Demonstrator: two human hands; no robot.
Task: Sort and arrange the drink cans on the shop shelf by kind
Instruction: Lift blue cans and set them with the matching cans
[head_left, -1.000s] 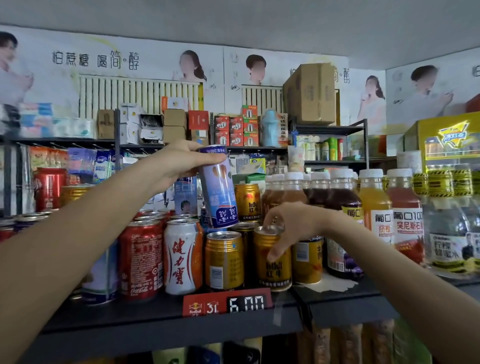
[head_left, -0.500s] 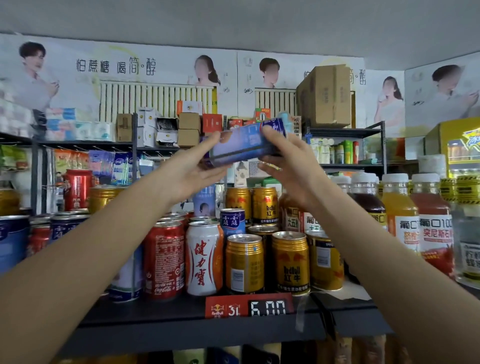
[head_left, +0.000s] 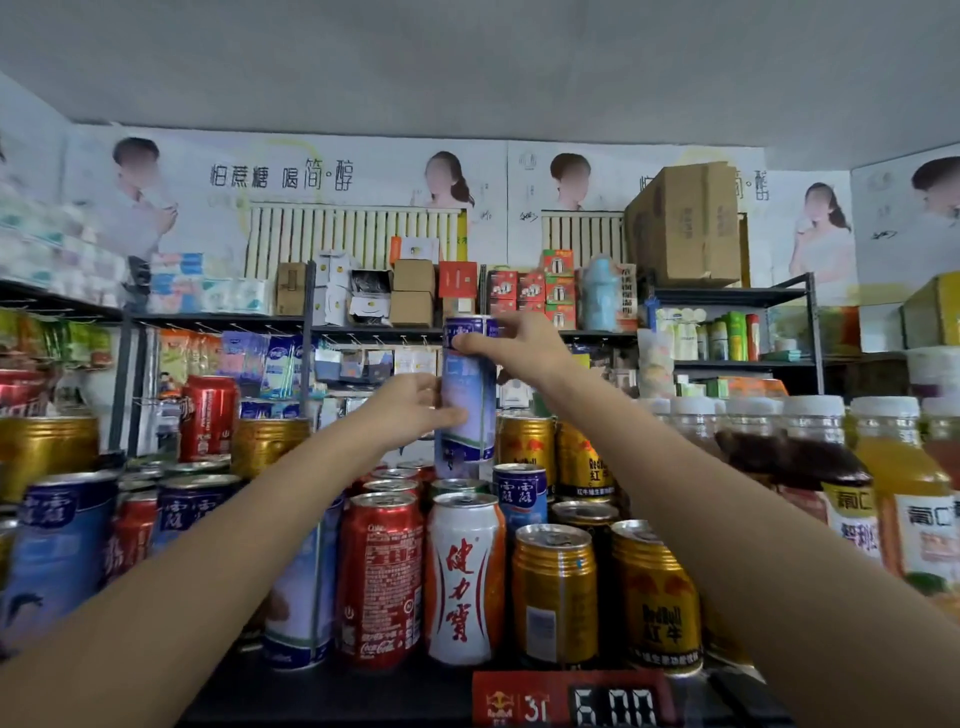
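Both hands grip upright blue can (head_left: 464, 400): left hand (head_left: 410, 410) mid, right hand (head_left: 519, 345) top

tall held can (head_left: 466, 395): pale blue with a dark blue top band
cola can (head_left: 382, 582): red, white text
front white can (head_left: 466, 579): white, red characters, orange sides
energy cans (head_left: 655, 603): gold, red logo

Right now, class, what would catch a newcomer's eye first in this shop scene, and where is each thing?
At the centre, both hands hold a tall blue-and-white drink can upright above the shelf's cans: the left hand grips its body, the right hand its top. Below at the front, a white can with red characters stands between a red cola can and a gold energy-drink can. A red price tag reading 6.00 sits on the shelf edge.
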